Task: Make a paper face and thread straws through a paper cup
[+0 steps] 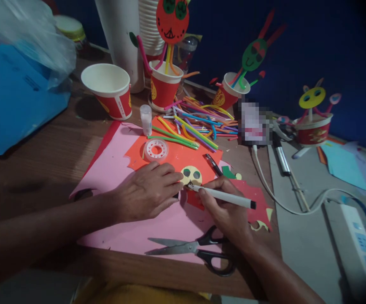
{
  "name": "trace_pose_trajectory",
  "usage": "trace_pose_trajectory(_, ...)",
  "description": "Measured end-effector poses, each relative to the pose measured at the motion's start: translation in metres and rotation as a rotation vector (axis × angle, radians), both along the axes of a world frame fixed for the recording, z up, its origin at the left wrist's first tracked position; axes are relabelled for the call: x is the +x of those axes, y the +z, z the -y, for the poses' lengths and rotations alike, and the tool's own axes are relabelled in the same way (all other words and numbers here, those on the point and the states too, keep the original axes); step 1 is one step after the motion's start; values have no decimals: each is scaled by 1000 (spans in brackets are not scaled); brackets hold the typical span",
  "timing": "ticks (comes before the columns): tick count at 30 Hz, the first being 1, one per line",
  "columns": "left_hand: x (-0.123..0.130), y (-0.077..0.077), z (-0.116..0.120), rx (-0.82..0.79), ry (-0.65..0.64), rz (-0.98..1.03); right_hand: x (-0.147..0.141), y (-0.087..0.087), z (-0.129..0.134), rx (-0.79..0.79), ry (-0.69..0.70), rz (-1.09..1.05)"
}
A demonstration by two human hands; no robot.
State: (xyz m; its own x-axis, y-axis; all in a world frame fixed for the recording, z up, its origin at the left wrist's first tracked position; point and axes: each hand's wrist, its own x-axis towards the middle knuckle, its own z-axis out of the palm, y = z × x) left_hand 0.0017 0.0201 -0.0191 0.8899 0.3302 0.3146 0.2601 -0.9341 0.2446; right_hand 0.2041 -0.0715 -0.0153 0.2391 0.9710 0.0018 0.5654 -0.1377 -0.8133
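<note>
A round yellow paper face (192, 174) with green and grey eyes lies on orange paper (170, 162). My right hand (225, 204) is closed on a white marker (227, 197), its tip touching the lower part of the face. My left hand (149, 190) lies flat, fingertips at the face's left edge. Pink paper (116, 236) spreads beneath both hands. Black-handled scissors (186, 247) lie partly spread below them. A tape roll (156, 150) sits just above my left hand, and a dark pen (213, 164) lies above my right.
Behind the papers are colourful pipe cleaners or straws (198, 122), an open paper cup (108, 93) and cups with paper-faced figures (167, 90). A small clear bottle (146, 120) stands near them. To the right are a phone (253, 124), a white cable (265, 183) and a power strip (358, 236).
</note>
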Motion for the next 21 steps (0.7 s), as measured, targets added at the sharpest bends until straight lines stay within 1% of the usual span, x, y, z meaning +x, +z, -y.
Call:
trace_pose_trajectory(14,1,0,-1,-11,-14,-37,-3,5,-4,77,42,89)
trace_pose_trajectory(21,0,2,-1,-13,-15,-33,-3,6,-3,58,54,96)
